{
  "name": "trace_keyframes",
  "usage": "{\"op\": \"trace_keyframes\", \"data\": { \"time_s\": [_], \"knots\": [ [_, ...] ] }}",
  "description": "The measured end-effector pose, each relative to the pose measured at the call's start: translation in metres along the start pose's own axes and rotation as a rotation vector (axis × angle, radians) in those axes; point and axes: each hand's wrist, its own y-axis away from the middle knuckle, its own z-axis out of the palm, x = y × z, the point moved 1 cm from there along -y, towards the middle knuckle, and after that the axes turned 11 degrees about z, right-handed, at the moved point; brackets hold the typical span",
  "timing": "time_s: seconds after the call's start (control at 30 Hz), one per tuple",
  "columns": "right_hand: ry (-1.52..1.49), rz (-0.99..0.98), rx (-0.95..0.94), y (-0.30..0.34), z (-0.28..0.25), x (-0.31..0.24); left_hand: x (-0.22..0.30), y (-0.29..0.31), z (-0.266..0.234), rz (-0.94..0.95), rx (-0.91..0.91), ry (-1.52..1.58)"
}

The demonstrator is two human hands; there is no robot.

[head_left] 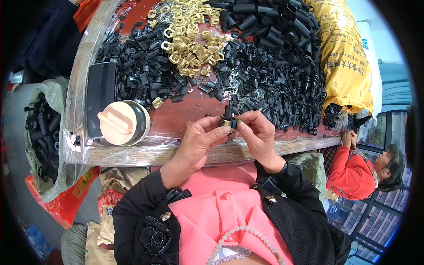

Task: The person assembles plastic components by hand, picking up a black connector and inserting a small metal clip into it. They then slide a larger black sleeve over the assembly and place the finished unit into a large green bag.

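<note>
Close to the table's front edge, my left hand (194, 143) and my right hand (259, 134) meet around a small black plastic part (228, 112). A cream-coloured bit shows in it between the fingertips. My left thumb and fingers pinch it from one side, and my right thumb and forefinger grip the other; the fingers hide its lower portion. Beyond the hands lie a heap of small black plastic pieces (143, 66), a pile of cream plastic rings (190, 48) and a second heap of black pieces (282, 92). Small metal springs (232, 81) are scattered between the heaps.
A lidded round container (118, 123) and a dark flat phone-like slab (101, 95) sit at the left. Black tubes (282, 22) lie at the back, beside a yellow sack (344, 57). An open sack of black parts (46, 132) stands left; a person in red (353, 172) is at right.
</note>
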Motion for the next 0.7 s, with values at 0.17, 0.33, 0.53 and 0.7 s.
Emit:
{"op": "trace_keyframes", "data": {
  "time_s": [0.17,0.33,0.53,0.7],
  "knots": [
    [-0.003,-0.005,-0.005,0.002,-0.001,0.007,-0.002,-0.002,-0.001,0.004,-0.009,0.006],
    [0.211,-0.058,-0.001,0.006,-0.002,0.007,-0.005,-0.002,-0.003,0.005,-0.020,0.011],
    [0.341,-0.152,0.040,0.002,0.000,0.003,-0.007,-0.002,-0.004,0.007,0.009,-0.017],
    [0.534,-0.403,0.065,-0.003,-0.007,-0.002,-0.007,0.000,-0.002,-0.051,-0.046,-0.060]
  ]
}}
